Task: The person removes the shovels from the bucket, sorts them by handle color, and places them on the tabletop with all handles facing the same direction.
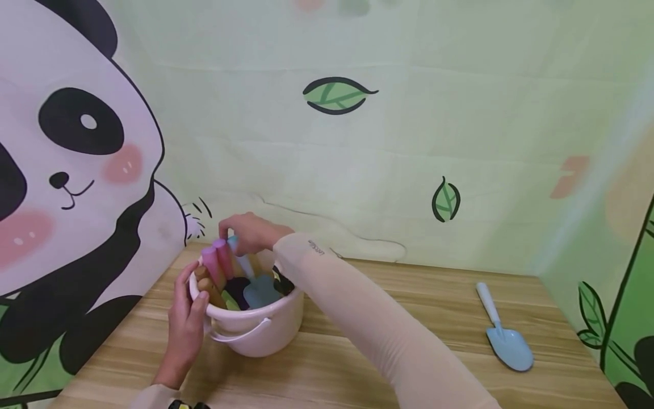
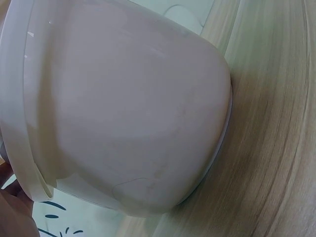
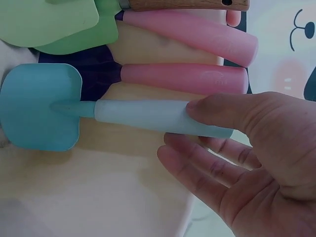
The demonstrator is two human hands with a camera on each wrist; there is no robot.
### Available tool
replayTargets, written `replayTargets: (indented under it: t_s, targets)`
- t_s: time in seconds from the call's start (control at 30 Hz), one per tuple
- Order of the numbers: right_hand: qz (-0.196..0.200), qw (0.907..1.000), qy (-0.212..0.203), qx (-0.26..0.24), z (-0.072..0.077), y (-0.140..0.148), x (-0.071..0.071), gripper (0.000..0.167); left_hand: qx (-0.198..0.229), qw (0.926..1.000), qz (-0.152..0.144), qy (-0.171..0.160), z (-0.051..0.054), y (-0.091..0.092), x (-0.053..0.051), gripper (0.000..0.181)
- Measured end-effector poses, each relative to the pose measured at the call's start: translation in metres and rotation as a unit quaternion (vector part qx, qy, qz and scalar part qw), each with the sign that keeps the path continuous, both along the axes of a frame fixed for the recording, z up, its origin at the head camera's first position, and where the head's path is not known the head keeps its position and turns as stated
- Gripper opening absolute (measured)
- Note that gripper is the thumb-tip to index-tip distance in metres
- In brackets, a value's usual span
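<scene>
A white bucket [image 1: 255,341] with a side handle stands on the wooden table, several hand tools upright inside it. My left hand [image 1: 185,318] grips its left rim; in the left wrist view the bucket wall [image 2: 133,103] hides most else. Over the bucket, my right hand [image 1: 255,232] pinches the pale handle of a blue trowel [image 3: 44,106], thumb on top and fingers beneath. That trowel's blade points down into the bucket. Beside it lean two tools with pink handles [image 3: 185,79] and dark purple blades, green blades [image 3: 94,29] and wooden handles [image 1: 204,278].
Another light blue trowel [image 1: 511,346] lies at the table's right side, blade toward the front. Behind the wooden table [image 1: 347,363] hangs a pale green backdrop [image 1: 460,113] printed with leaves and a large panda [image 1: 76,187] at left.
</scene>
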State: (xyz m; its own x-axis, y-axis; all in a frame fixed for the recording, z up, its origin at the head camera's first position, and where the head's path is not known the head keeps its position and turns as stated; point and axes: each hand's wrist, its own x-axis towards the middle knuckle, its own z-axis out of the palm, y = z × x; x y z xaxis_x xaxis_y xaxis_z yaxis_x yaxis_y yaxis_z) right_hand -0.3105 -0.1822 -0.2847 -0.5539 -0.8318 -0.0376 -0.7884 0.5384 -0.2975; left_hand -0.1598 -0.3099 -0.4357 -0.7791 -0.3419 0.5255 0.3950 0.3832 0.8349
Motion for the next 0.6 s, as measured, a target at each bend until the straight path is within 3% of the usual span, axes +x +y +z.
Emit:
replayTargets:
  t_s: [0.6]
  targets:
    - [0.002, 0.9989, -0.030, -0.036, 0.008, 0.022, -0.004, 0.022, -0.006, 1.0000, 0.002, 0.003, 0.001, 0.001, -0.001, 0.055]
